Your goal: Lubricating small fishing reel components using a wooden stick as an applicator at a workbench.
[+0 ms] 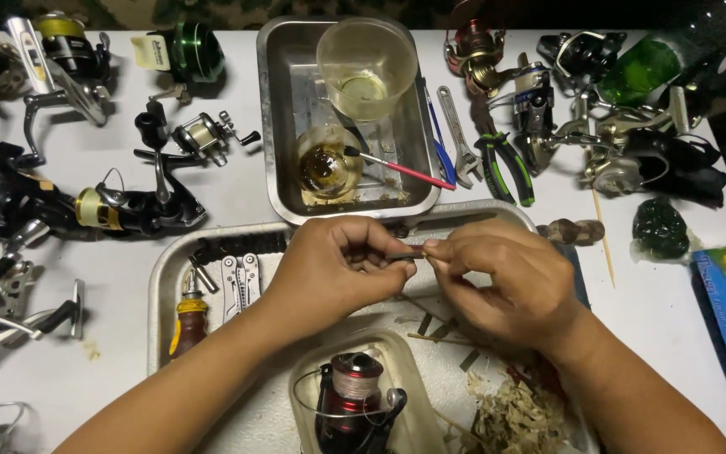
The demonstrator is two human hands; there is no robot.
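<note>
Slim dark metal rod point(405, 256), being pinched at both ends above steel tray point(161, 277). Left hand point(334, 269) and right hand point(506, 282) closing fingertips tight around it, beyond red reel point(355, 395).

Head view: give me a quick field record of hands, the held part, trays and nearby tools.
left hand: pinches one end of a small dark rod
right hand: fingertips on the rod's other end
near tray: holds a folding multi-tool, a screwdriver, and a red spinning reel in a plastic tub
far tray: clear cup, brush
table right: adjustable wrench, green-handled pliers
table left: several fishing reels
</note>
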